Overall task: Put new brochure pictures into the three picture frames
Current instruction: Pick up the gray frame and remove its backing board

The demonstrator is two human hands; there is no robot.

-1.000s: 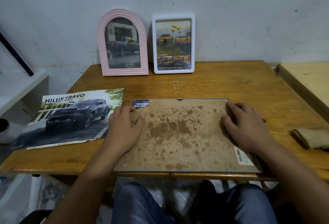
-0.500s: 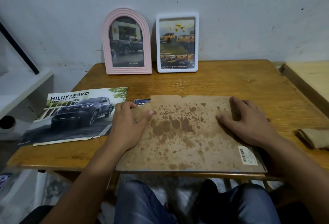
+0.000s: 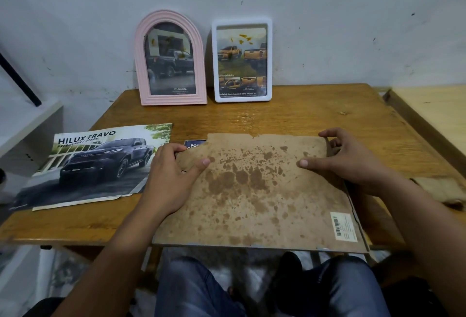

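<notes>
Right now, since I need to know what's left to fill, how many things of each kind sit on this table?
Standing frames: 2, pink arched frame, white rectangular frame
Stained brown backing board, far edge held by both hands: 1
Brochures: 2, Hilux Travo truck brochure, blue brochure corner
Tan cloth: 1
Total: 6

1. A stained brown backing board [image 3: 254, 190] lies on the wooden table [image 3: 290, 115], its near edge overhanging the table's front.
2. The left hand [image 3: 171, 173] grips the board's far left corner, thumb on top.
3. The right hand [image 3: 350, 160] grips the far right corner, thumb on top.
4. A blue brochure corner [image 3: 194, 143] peeks out beneath the board.
5. A Hilux Travo brochure [image 3: 100, 165] lies to the left.
6. A pink arched frame [image 3: 169, 58] and a white rectangular frame [image 3: 242, 60] stand against the wall, both holding truck pictures.
7. A folded cloth [image 3: 441, 190] lies at the right edge.
</notes>
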